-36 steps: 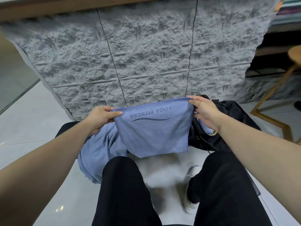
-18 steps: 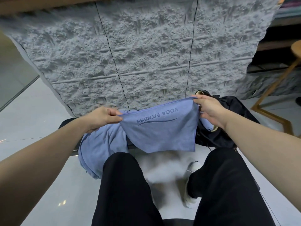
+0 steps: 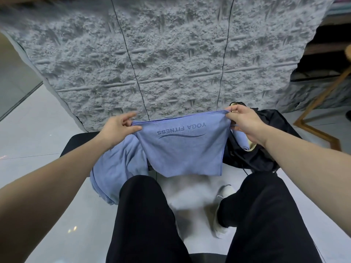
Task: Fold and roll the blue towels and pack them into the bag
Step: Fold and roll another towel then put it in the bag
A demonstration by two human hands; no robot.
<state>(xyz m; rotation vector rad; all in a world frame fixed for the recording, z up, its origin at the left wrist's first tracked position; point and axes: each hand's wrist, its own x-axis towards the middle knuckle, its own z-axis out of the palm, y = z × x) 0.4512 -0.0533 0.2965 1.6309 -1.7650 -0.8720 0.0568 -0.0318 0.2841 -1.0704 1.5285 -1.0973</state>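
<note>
Both the left hand (image 3: 118,128) and right hand (image 3: 244,122) pinched the folded blue "YOGA FITNESS" microfibre towel (image 3: 182,149) by its corners, seemingly evenly; a slipped corner could undo the fold.

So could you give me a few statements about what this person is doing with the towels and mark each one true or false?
1. Both hands hold one blue towel by its top corners. True: the left hand pinches one corner of the held towel and the right hand the other.
2. The held towel is plain, with no print. False: it reads YOGA FITNESS, upside down in this view.
3. A rolled blue towel already sits in the black bag. True: a rolled towel shows in the opening of the black bag.
4. The other blue towels lie to the person's right. False: the towel pile lies to the left, beside the knee.
5. The held towel is rolled up. False: it hangs flat.
</note>
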